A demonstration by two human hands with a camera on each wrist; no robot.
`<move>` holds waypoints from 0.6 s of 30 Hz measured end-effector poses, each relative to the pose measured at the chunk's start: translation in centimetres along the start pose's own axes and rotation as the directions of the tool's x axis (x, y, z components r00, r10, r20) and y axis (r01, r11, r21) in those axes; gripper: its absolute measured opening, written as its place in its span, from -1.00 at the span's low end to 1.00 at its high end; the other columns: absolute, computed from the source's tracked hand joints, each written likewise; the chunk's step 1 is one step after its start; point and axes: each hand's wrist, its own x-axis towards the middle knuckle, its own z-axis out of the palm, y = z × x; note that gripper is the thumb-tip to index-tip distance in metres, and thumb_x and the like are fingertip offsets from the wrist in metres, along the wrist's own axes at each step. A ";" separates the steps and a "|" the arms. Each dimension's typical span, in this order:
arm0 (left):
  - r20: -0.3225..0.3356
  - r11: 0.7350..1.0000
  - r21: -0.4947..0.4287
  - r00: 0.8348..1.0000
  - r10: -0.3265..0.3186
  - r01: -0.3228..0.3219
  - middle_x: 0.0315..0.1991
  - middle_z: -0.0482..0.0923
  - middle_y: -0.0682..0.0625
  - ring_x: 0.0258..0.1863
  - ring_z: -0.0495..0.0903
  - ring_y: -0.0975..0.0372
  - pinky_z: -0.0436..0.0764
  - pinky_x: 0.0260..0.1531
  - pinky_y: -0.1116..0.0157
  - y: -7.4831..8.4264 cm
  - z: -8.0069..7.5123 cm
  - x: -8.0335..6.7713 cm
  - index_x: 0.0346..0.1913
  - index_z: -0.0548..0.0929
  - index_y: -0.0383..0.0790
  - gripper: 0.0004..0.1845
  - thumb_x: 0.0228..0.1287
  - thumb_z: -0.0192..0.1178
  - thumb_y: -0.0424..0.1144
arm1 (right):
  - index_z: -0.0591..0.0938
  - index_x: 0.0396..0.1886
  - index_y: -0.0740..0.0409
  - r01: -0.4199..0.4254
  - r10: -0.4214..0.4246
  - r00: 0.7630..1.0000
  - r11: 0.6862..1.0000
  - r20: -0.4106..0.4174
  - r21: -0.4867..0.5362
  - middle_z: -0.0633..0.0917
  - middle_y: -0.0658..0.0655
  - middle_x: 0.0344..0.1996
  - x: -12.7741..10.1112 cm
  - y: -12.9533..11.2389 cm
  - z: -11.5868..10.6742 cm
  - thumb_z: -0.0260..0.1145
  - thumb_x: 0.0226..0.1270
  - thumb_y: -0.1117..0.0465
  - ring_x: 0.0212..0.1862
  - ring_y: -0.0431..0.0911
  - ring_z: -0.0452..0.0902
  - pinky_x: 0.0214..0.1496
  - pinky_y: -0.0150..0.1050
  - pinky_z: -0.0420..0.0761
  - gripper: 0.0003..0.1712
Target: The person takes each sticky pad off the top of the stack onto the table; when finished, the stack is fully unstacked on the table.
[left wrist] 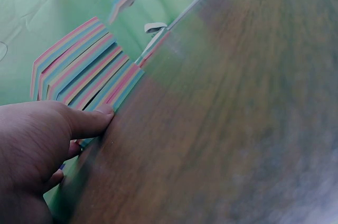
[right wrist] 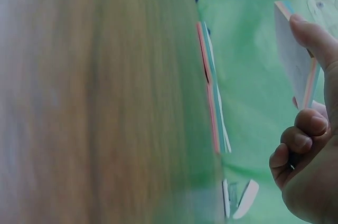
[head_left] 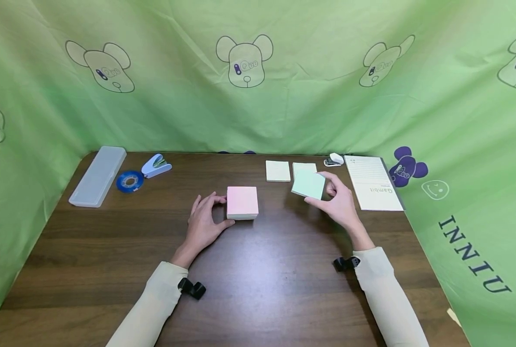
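Two hands are at work on a brown desk (head_left: 258, 270) with green cloth hung all around it. Left hand (head_left: 203, 221) lies beside a thick block of sticky notes (head_left: 242, 202) with a pink top. Its fingers are straight and relaxed, and the thumb touches the side of the block, as if to keep it from sliding. From the left wrist view the block's side shows stripes of pink, blue, yellow and green.

Right hand (head_left: 338, 200) holds a thinner pad of notes (head_left: 308, 185) with a pale green top, lifted off the desk and tilted. The thumb and fingers pinch it at its edge.

It looks like the notes are being split into small pads and laid out. Two pale yellow pads (head_left: 278, 171) already lie flat in a row farther back, just beside each other. The next move likely calls for a free spot near that row and a gentle set-down, flat and square.

One clear plastic case (head_left: 98, 176) lies at the far left with its lid shut. I cannot tell what is in it.
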 end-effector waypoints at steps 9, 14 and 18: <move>0.007 1.000 0.000 1.000 -0.004 0.004 0.29 0.70 -0.20 0.65 0.37 -0.10 -0.13 0.81 0.01 0.0 0.0 0.1 0.24 0.66 -0.31 -0.33 0.10 0.76 -0.26 | 0.66 0.37 0.08 -0.060 0.058 0.996 0.998 -0.073 -0.025 0.26 0.09 -0.35 0.4 2.1 -2.3 0.81 0.10 0.21 -0.28 -0.12 0.17 -0.24 -0.26 0.19 -0.18; 0.003 1.000 -0.002 1.000 0.003 -0.003 0.27 0.71 -0.21 0.64 0.38 -0.11 -0.12 0.81 0.00 0.0 -0.1 0.1 0.23 0.66 -0.31 -0.33 0.10 0.76 -0.26 | 0.64 0.37 0.14 -0.084 0.080 0.992 0.996 -0.101 -0.043 0.27 0.07 -0.35 0.6 2.9 -3.2 0.79 0.13 0.20 -0.27 -0.12 0.18 -0.23 -0.25 0.20 -0.19; 0.005 1.000 0.001 1.000 0.001 -0.001 0.28 0.71 -0.21 0.64 0.38 -0.10 -0.13 0.81 0.01 0.1 -0.2 0.1 0.24 0.66 -0.31 -0.33 0.11 0.76 -0.26 | 0.64 0.39 0.17 -0.112 0.104 0.987 0.992 -0.120 -0.060 0.28 0.07 -0.35 0.8 3.7 -3.8 0.78 0.14 0.19 -0.26 -0.12 0.20 -0.23 -0.25 0.22 -0.19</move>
